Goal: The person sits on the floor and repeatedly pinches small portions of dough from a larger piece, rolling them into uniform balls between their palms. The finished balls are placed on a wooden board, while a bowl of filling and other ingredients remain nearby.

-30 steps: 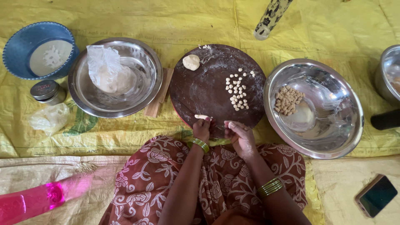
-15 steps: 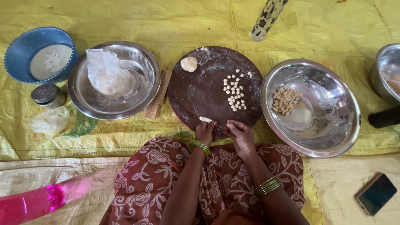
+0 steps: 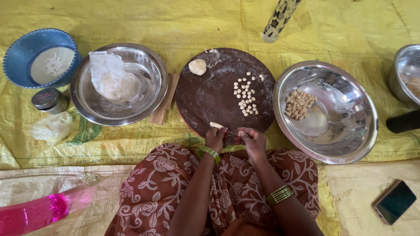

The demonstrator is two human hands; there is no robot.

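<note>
Left hand pinching a dough strip at lower centre; right hand curled, seemingly empty. Could smear or tear from squeezing. Dough pellets at centre could scatter off the round board if bumped.

Bright, even daylight, soft shadows, glare on the steel bowls, sharp throughout.

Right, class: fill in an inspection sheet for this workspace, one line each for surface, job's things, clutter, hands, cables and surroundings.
Surface: yellow mat, creased.
Job's things: floured brown board with dough ball, dough bits; more bits in right bowl; bagged dough in left bowl.
Clutter: blue basket, tin, phone, pink bottle.
Hands: left hand pinching dough piece at the board's near edge; right hand beside it.
Cables: nothing seen.
Surroundings: patterned cylinder, another steel bowl.
</note>
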